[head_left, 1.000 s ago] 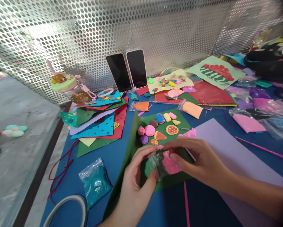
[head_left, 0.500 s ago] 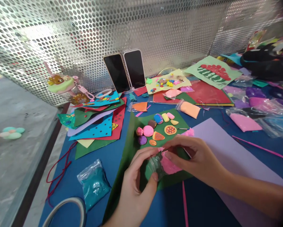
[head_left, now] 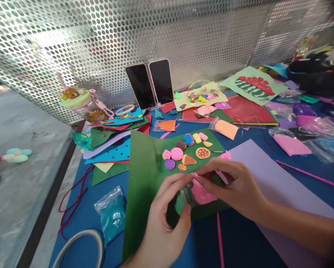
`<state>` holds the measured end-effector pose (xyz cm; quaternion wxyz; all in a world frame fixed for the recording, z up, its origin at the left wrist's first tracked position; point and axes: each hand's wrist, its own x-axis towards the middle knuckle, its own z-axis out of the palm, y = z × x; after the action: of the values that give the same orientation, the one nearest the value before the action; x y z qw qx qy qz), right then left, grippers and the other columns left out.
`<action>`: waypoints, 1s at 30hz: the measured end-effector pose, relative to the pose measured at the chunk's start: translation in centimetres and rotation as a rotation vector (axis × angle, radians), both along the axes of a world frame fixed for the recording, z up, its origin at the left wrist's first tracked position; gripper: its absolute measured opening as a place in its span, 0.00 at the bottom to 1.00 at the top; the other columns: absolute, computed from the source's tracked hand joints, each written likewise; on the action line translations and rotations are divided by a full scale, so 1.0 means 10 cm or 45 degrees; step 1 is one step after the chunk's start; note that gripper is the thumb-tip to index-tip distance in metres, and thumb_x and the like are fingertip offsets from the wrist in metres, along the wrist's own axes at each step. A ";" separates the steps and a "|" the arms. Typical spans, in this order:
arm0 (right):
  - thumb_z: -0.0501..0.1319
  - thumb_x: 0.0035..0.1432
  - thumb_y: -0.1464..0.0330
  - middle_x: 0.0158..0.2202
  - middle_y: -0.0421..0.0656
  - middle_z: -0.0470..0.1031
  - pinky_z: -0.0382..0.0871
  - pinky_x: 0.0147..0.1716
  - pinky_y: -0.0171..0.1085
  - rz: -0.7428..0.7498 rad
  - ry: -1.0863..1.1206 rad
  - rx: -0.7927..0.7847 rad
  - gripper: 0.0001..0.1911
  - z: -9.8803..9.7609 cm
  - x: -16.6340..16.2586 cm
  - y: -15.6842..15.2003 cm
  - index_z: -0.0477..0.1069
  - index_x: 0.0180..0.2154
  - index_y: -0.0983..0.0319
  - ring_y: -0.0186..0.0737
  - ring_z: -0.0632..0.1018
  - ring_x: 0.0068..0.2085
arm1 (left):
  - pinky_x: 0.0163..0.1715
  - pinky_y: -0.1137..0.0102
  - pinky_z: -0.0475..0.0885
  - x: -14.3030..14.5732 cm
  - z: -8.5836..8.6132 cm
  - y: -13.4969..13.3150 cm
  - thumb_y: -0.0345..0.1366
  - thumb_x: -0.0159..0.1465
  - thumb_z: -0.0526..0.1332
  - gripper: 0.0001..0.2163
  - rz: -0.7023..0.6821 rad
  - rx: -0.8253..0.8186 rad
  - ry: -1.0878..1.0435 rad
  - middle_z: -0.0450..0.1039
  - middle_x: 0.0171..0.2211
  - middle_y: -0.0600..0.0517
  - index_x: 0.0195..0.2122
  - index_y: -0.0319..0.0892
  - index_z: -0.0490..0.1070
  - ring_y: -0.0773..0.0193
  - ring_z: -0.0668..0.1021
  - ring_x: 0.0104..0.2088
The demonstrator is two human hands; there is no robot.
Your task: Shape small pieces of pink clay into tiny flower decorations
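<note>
- Over the near part of the green sheet (head_left: 140,186): left hand (head_left: 168,219) and right hand (head_left: 236,186), fingertips nearly meeting.
- Left hand: thumb and fingers curved around the clear bag of pink clay (head_left: 202,194), gripping its loose plastic side. Thumb low, fingers on top.
- Right hand: thumb and index pinching a small pink bit (head_left: 195,175) at the bag's upper edge. Can't tell if it's inside or outside the plastic.
- Beyond the hands, on the same sheet: clay pieces, incl. pizza (head_left: 203,153), orange wedge (head_left: 189,160), pink disc (head_left: 177,153), purple disc (head_left: 169,164) and blue piece (head_left: 188,139).
- Right of the green sheet: lilac sheet (head_left: 256,167), partly under the right forearm.
- Left of it, on the blue tabletop (head_left: 197,245): teal bag (head_left: 113,219), tape roll (head_left: 101,247) cut off by the frame, red cord (head_left: 75,203).
- Near edge: pink stick (head_left: 220,238).
- Back: two phones, one dark-framed (head_left: 141,86), one white-framed (head_left: 161,82), side by side, tilted back before the perforated metal panel (head_left: 200,41).
</note>
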<state>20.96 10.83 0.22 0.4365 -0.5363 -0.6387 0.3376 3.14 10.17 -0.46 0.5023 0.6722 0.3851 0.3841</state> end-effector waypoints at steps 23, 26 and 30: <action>0.63 0.54 0.69 0.26 0.41 0.77 0.72 0.27 0.33 -0.048 0.168 -0.041 0.02 0.03 0.17 0.05 0.74 0.29 0.59 0.36 0.76 0.28 | 0.46 0.68 0.68 0.01 0.05 0.07 0.27 0.61 0.56 0.10 0.211 0.222 0.384 0.69 0.42 0.51 0.41 0.46 0.69 0.62 0.73 0.45; 0.63 0.54 0.67 0.27 0.41 0.77 0.73 0.29 0.34 0.049 0.105 -0.082 0.03 0.04 0.26 0.02 0.75 0.29 0.59 0.36 0.76 0.28 | 0.42 0.68 0.69 -0.01 0.09 0.09 0.28 0.61 0.55 0.08 0.204 0.249 0.481 0.70 0.41 0.51 0.40 0.45 0.69 0.62 0.73 0.43; 0.62 0.55 0.65 0.26 0.42 0.77 0.73 0.28 0.34 0.099 0.098 -0.174 0.06 -0.02 0.35 0.01 0.75 0.29 0.60 0.38 0.77 0.28 | 0.39 0.62 0.68 -0.01 0.20 0.11 0.30 0.61 0.57 0.08 0.025 0.528 0.999 0.73 0.39 0.50 0.41 0.44 0.70 0.57 0.74 0.40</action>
<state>24.46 10.95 0.03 0.4098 -0.5261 -0.6173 0.4173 3.09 11.23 1.50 0.1690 0.8499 0.4679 0.1738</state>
